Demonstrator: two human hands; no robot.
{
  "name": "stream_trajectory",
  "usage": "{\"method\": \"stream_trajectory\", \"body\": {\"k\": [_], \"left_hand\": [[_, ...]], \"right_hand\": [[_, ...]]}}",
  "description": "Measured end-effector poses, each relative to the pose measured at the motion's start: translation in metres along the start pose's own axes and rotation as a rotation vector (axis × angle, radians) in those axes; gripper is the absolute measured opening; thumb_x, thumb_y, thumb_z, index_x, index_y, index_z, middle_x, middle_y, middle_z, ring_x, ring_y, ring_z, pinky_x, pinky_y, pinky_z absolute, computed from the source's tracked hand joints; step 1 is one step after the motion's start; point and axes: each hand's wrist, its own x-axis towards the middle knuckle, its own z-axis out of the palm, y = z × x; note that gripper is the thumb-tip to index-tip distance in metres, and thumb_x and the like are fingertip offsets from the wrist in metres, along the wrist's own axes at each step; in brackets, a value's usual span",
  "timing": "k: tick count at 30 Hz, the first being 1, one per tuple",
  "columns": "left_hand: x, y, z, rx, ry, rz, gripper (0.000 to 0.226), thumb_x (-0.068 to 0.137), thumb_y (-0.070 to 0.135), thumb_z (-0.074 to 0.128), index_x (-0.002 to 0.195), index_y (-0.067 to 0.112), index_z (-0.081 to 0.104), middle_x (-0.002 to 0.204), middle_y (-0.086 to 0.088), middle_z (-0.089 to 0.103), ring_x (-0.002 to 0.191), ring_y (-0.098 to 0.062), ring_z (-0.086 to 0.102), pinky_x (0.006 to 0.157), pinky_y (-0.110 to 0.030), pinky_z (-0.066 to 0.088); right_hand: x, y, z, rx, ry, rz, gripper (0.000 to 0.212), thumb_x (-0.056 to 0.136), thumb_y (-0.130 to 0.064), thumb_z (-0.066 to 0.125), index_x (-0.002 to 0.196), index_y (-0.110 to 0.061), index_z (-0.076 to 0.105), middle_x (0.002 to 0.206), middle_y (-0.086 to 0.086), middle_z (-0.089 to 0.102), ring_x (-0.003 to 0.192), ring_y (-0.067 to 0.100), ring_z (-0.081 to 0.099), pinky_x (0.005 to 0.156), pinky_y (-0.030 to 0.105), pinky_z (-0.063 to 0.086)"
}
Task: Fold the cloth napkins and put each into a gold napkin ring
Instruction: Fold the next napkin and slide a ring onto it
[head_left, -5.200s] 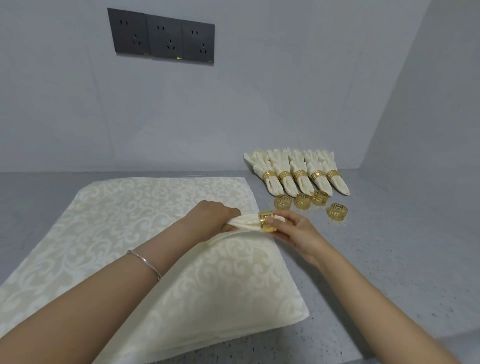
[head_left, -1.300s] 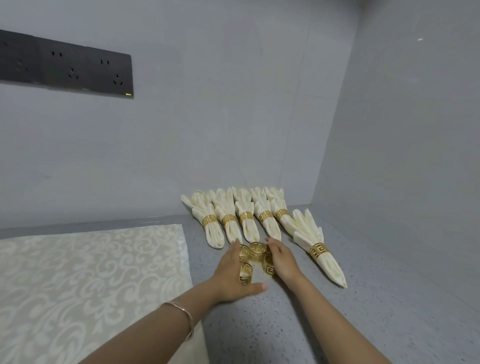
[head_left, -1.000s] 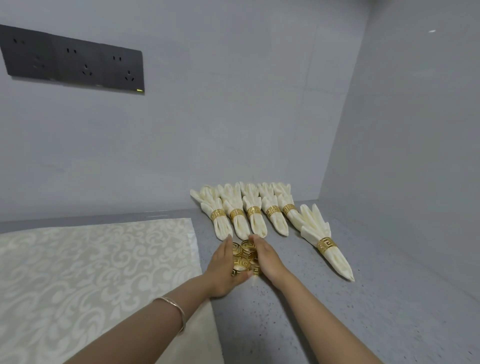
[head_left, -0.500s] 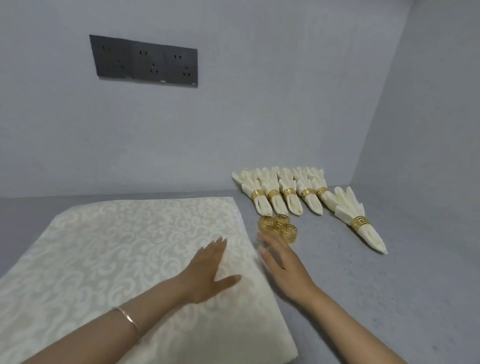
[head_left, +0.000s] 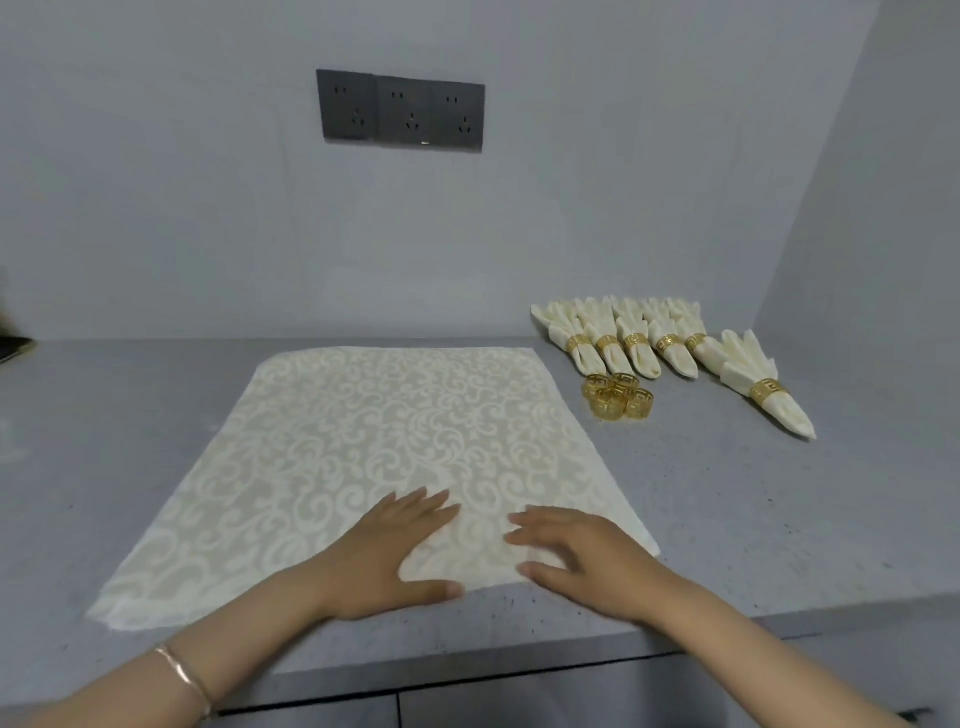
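I am looking down at a grey speckled countertop (head_left: 727, 519) set into a corner of pale grey walls, with a dark triple socket panel (head_left: 401, 111) on the back wall. A cream patterned cloth napkin (head_left: 374, 447) lies flat and unfolded in the middle of the counter, its near edge close to the counter's front lip. My left hand (head_left: 387, 558) rests palm down on the napkin's near edge, fingers spread and thumb stretched out along the hem; a thin bracelet (head_left: 184, 675) circles that wrist. My right hand (head_left: 576, 556) lies just beside it, also flat with fingers spread, near the napkin's near right corner. Neither hand pinches anything. To the right of the cloth, a small cluster of loose gold napkin rings (head_left: 617, 396) sits on the bare counter, touching one another. Behind them, toward the back wall, a row of five finished napkins (head_left: 623, 338) lies side by side, each folded and banded by a gold ring. A sixth finished napkin (head_left: 763, 387) lies at the right end of that row, angled away and further forward. Nothing lies between my hands and the rings except open counter. At the far left edge a dark object (head_left: 13, 349) pokes into view; I cannot tell what it is.
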Motion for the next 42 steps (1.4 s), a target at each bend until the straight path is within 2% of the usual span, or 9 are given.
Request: {"method": "stream_trajectory", "body": {"k": [7, 12, 17, 26, 30, 33, 36, 40, 42], "left_hand": [[-0.012, 0.004, -0.002, -0.074, 0.062, -0.006, 0.072, 0.085, 0.072, 0.039, 0.148, 0.043, 0.021, 0.156, 0.024, 0.012, 0.143, 0.006, 0.001, 0.116, -0.020, -0.001], [-0.021, 0.000, -0.009, -0.154, 0.069, -0.033, 0.063, 0.084, 0.070, 0.038, 0.142, 0.045, 0.035, 0.151, 0.027, 0.027, 0.139, 0.010, 0.014, 0.117, -0.023, 0.015], [-0.030, -0.008, -0.019, -0.283, 0.070, -0.060, 0.050, 0.087, 0.067, 0.041, 0.132, 0.048, 0.048, 0.144, 0.028, 0.038, 0.136, 0.011, 0.024, 0.116, -0.024, 0.019], [-0.044, -0.018, -0.031, -0.258, 0.126, -0.131, 0.037, 0.093, 0.049, 0.051, 0.129, 0.041, 0.056, 0.134, 0.026, 0.052, 0.125, 0.007, 0.046, 0.108, -0.019, 0.035], [-0.051, -0.027, -0.046, -0.052, 0.149, -0.190, 0.034, 0.097, 0.041, 0.048, 0.129, 0.033, 0.058, 0.130, 0.019, 0.058, 0.119, -0.002, 0.053, 0.100, -0.021, 0.041], [-0.056, -0.042, -0.058, -0.010, 0.136, -0.226, 0.032, 0.098, 0.037, 0.049, 0.126, 0.029, 0.061, 0.128, 0.016, 0.060, 0.117, -0.005, 0.055, 0.096, -0.021, 0.042], [-0.056, -0.058, -0.069, -0.044, 0.156, -0.250, 0.028, 0.097, 0.033, 0.051, 0.119, 0.025, 0.067, 0.121, 0.015, 0.064, 0.113, -0.006, 0.058, 0.098, -0.025, 0.043], [-0.052, -0.062, -0.087, -0.251, 0.044, -0.218, 0.037, 0.094, 0.041, 0.055, 0.066, 0.016, 0.055, 0.063, 0.011, 0.051, 0.057, -0.006, 0.045, 0.064, -0.022, 0.036], [-0.050, -0.058, -0.097, -0.269, -0.139, -0.287, 0.044, 0.089, 0.049, 0.059, 0.057, 0.022, 0.044, 0.057, 0.014, 0.042, 0.054, -0.006, 0.039, 0.062, -0.022, 0.033]], "right_hand": [[-0.001, -0.014, -0.008, -0.099, 0.041, -0.006, 0.032, 0.097, -0.036, 0.050, 0.124, -0.026, 0.063, 0.130, -0.013, 0.058, 0.120, 0.000, 0.051, 0.101, 0.010, 0.033], [0.003, -0.017, -0.013, 0.334, 0.136, 0.164, 0.012, 0.086, -0.024, 0.070, 0.095, -0.021, 0.077, 0.094, -0.013, 0.073, 0.090, -0.004, 0.065, 0.086, 0.013, 0.049], [0.010, -0.016, -0.023, 0.515, 0.103, 0.239, 0.006, 0.082, -0.011, 0.072, 0.083, -0.013, 0.078, 0.083, -0.008, 0.074, 0.076, -0.003, 0.067, 0.067, 0.005, 0.044], [0.015, -0.015, -0.026, 0.434, 0.192, 0.152, 0.010, 0.083, -0.011, 0.070, 0.086, -0.018, 0.075, 0.088, -0.008, 0.073, 0.082, 0.000, 0.066, 0.080, 0.013, 0.049], [0.016, -0.004, -0.021, 0.105, -0.012, 0.122, 0.026, 0.085, -0.032, 0.068, 0.111, -0.030, 0.068, 0.106, -0.023, 0.064, 0.098, -0.007, 0.058, 0.090, 0.015, 0.045], [0.020, 0.004, -0.025, 0.094, 0.023, 0.120, 0.021, 0.093, -0.038, 0.057, 0.094, -0.026, 0.074, 0.086, -0.015, 0.071, 0.080, 0.004, 0.064, 0.078, 0.029, 0.051], [0.025, 0.003, -0.048, 0.253, 0.042, 0.126, 0.023, 0.093, -0.029, 0.057, 0.078, -0.021, 0.072, 0.064, -0.014, 0.065, 0.059, 0.000, 0.058, 0.062, 0.016, 0.042], [0.025, 0.004, -0.079, 0.324, -0.220, 0.129, 0.045, 0.093, -0.029, 0.057, 0.061, -0.001, 0.043, 0.054, -0.002, 0.028, 0.047, 0.009, 0.024, 0.051, 0.012, 0.027], [0.025, 0.004, -0.093, 0.304, -0.410, 0.174, 0.044, 0.092, -0.035, 0.059, 0.061, -0.007, 0.046, 0.054, -0.003, 0.032, 0.049, 0.010, 0.027, 0.054, 0.012, 0.030]]}}
